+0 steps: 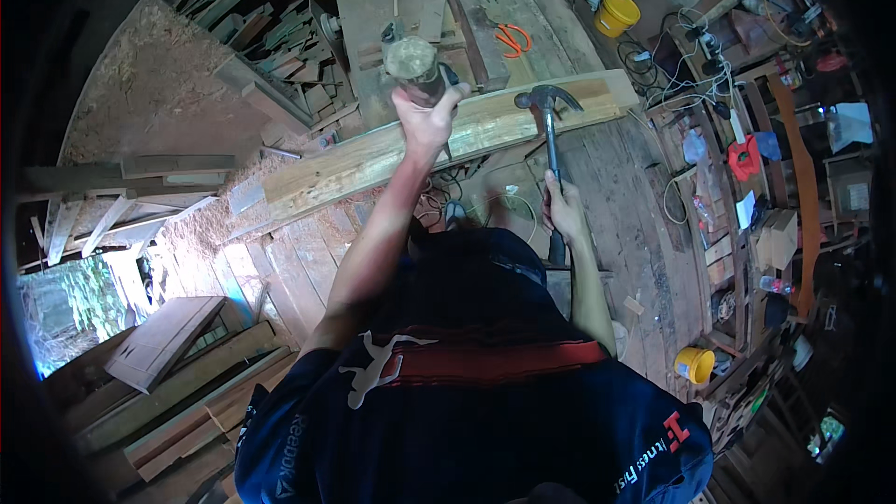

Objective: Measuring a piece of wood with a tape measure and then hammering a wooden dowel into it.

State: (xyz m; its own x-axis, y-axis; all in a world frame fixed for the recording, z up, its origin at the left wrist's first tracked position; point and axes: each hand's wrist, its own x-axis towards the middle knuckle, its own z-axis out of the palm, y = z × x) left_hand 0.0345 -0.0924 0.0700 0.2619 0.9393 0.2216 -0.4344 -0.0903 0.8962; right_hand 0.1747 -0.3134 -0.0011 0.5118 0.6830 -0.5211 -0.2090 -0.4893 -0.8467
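Observation:
My left hand [429, 121] is closed round a short, thick cylindrical object [411, 61] with a pale round top, above a long pale wooden board [313, 175] that lies crosswise. A narrow dark piece shows under that hand; I cannot tell what it is. My right hand [562, 205] grips the shaft of a claw hammer [552, 145], whose dark head is upright over the board's right part. Orange-handled pliers or snips [513, 42] rest on the wooden bench top [560, 33] beyond the board.
Scrap wood [289, 65] and sawdust lie at the upper left, planks [168, 345] at the lower left. Yellow buckets [616, 14] [695, 365], tangled cables [681, 65] and a red tool [744, 157] are on the right. My foot [455, 212] shows below the board.

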